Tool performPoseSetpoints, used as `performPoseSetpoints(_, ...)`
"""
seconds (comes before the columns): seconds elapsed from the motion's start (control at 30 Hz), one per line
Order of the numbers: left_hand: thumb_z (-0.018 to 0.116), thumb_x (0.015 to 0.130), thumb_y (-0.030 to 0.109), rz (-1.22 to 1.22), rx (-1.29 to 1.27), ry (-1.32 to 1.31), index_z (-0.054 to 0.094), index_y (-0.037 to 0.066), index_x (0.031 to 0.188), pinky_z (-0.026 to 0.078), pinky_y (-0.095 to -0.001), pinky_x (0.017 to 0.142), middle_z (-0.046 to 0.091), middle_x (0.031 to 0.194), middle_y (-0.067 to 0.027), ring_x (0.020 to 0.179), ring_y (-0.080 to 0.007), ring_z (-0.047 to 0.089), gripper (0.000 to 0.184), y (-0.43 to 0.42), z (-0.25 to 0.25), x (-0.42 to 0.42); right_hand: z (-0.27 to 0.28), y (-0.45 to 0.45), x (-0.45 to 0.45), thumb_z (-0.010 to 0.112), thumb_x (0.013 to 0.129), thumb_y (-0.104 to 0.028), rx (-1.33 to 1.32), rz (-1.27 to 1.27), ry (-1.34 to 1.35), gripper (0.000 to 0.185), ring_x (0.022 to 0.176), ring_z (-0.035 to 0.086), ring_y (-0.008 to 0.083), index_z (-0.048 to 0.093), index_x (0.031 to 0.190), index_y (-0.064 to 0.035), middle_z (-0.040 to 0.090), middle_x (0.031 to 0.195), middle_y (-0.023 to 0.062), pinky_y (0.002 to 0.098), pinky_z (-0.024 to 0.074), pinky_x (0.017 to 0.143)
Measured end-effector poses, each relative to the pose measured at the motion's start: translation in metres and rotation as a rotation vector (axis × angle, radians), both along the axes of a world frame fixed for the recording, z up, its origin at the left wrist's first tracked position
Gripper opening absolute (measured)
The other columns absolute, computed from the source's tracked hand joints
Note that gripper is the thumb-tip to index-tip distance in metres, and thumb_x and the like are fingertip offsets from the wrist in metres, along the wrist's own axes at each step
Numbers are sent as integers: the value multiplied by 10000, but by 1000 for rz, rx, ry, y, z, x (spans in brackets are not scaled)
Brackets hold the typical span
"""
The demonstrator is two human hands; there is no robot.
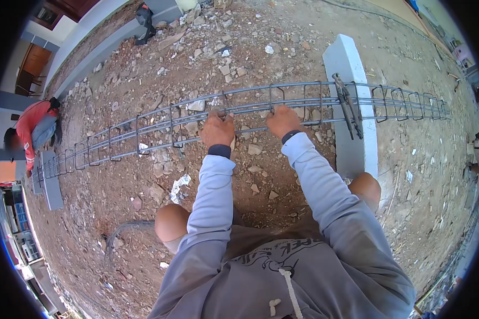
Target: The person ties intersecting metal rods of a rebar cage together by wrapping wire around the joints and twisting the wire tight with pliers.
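A long rebar cage of thin steel bars with square stirrups stretches across the view in front of me. My left hand is closed around it where a stirrup meets the bars. To its right, my right hand grips the same cage beside another stirrup. The fingertips of both hands are partly hidden behind the bars and knuckles. Long-handled pincers rest on the cage near its right part, above a pale block that supports it.
At the far left a person in a red top bends over the cage's other end, by a grey block. A bundle of thin wire lies near my left knee. Stones and rubble cover the ground. A black bag sits at the back.
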State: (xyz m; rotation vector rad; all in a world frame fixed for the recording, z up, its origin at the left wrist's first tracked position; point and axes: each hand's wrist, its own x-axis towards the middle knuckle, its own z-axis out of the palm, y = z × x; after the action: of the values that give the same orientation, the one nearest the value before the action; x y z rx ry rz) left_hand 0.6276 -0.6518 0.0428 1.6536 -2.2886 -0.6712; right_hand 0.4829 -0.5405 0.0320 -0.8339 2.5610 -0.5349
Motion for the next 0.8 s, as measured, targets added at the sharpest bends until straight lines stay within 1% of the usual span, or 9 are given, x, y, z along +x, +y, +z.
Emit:
performPoseSetpoints(0.1,621,768,340,-92,41,-34,674,112,877,468,-445,752,676,836,-148,824,-342,642,258,-18,-5,4,-5,-15,11,563,767,-272,-43,79,-2,294,869,609,402,649,858,-6,633,901,242,456,486,813)
performPoseSetpoints(0.13,613,768,338,-120,47,-50,679,106,851,481,-445,732,674,830,-162,816,-353,643,255,-22,-10,8,-7,-22,15,562,767,-269,-46,85,-10,297,866,610,404,647,858,1,633,897,242,456,487,810)
performPoseSetpoints(0.23,588,771,337,-250,147,5,692,111,798,494,-445,724,667,823,-182,820,-365,639,250,-37,-22,17,-5,-36,34,559,767,-259,-35,81,-32,303,857,613,404,642,855,19,635,886,245,454,490,800)
performPoseSetpoints(0.3,591,767,325,-255,121,22,693,111,789,498,-442,706,663,802,-186,799,-369,637,238,-41,-21,22,4,-39,42,555,764,-252,2,60,-27,302,853,616,398,640,848,25,635,881,247,455,492,791)
performPoseSetpoints(0.4,600,762,314,-209,107,67,695,112,789,497,-440,693,660,784,-182,771,-366,636,225,-46,-28,33,16,-37,42,573,746,-218,33,60,-54,263,921,619,372,660,866,-1,639,974,230,434,488,837)
performPoseSetpoints(0.53,617,760,322,-152,128,135,689,111,789,491,-441,682,661,776,-170,745,-356,634,226,-55,-27,55,-2,-38,35,566,737,-207,42,85,-16,264,920,620,366,655,881,-5,648,956,215,424,491,830)
performPoseSetpoints(0.73,633,773,397,-65,-32,29,677,109,781,487,-436,669,658,758,-157,748,-351,633,291,-74,-26,84,-3,-34,36,560,729,-194,7,75,-4,268,933,617,362,647,889,2,645,958,222,421,492,832)
performPoseSetpoints(0.77,671,759,361,-46,-65,5,664,96,821,480,-441,675,652,778,-141,749,-339,626,272,-70,-29,83,-1,-33,36,561,728,-195,12,64,-12,265,932,618,362,647,883,3,645,957,222,422,492,833)
performPoseSetpoints(0.8,685,751,336,-2,-135,59,657,89,839,477,-439,681,647,791,-137,754,-333,622,264,-63,-26,82,2,-32,36,562,727,-196,16,51,-18,263,931,618,362,646,876,3,645,956,222,422,492,834)
